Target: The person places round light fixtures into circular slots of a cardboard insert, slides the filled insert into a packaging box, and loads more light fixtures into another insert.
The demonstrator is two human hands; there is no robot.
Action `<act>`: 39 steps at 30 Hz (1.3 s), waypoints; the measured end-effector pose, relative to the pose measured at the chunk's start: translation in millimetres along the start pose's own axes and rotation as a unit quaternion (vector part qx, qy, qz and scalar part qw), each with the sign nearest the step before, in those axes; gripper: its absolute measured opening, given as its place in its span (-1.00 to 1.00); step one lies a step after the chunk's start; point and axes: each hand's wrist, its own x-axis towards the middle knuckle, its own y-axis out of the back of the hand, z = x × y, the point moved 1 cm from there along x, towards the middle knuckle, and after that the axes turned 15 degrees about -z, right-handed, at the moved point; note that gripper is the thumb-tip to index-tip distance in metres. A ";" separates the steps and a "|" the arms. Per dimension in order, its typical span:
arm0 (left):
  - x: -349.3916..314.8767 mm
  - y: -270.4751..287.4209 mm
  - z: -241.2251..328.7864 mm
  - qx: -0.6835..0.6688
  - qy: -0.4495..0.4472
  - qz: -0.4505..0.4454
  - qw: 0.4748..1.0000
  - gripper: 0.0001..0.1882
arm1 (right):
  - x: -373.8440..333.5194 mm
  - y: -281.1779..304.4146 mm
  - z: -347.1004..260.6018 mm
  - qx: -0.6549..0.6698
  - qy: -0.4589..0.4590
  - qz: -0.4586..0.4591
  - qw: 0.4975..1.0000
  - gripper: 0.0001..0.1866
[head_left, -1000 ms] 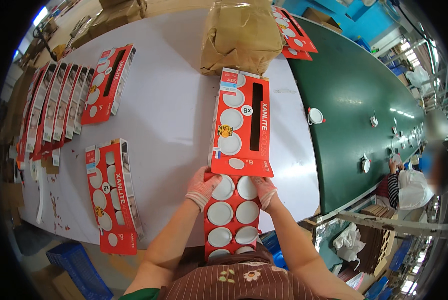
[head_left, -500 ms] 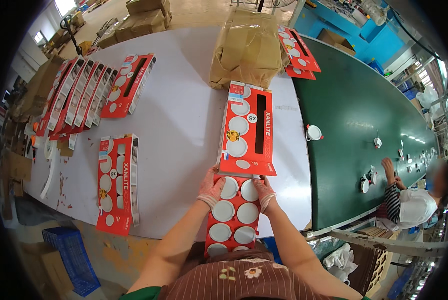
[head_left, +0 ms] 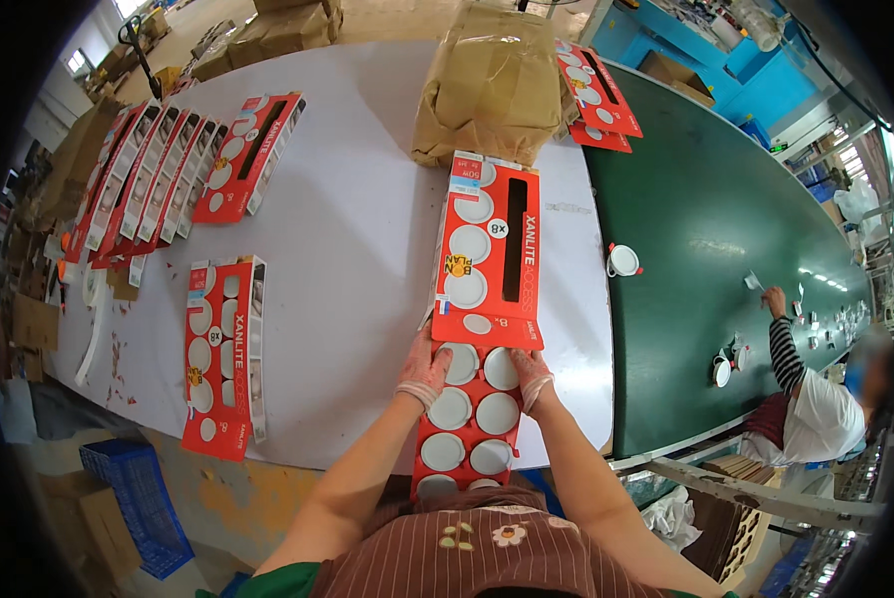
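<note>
A red tray (head_left: 467, 435) carrying several round white light fittings (head_left: 450, 409) lies in front of me, its near end against my apron. My left hand (head_left: 425, 369) grips its far left edge, and my right hand (head_left: 533, 377) grips the far right edge, both in thin whitish gloves. The tray's far end meets the near end of a red and white printed carton (head_left: 482, 254) with a dark slot, lying lengthwise on the table. A flap of this carton overlaps the top of the tray. Some fingertips are hidden beneath the tray and carton.
Packed cartons (head_left: 153, 189) stand in a row at the far left; another carton (head_left: 223, 359) lies nearer. A brown wrapped parcel (head_left: 492, 85) sits behind my carton. On the right runs a green conveyor (head_left: 686, 239) with loose fittings, where a co-worker (head_left: 816, 409) sits. A blue crate (head_left: 138, 503) is lower left.
The whole view has shifted slightly. My hands keep their hold at the carton's end, and the tray has hardly moved. The co-worker's arm now stretches further over the conveyor, holding a small pale piece.
</note>
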 end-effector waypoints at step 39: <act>48.1 -3.3 13.7 0.082 0.199 0.042 0.976 -0.39 | 40.0 29.6 -17.8 -0.208 -0.021 0.058 0.976 -0.58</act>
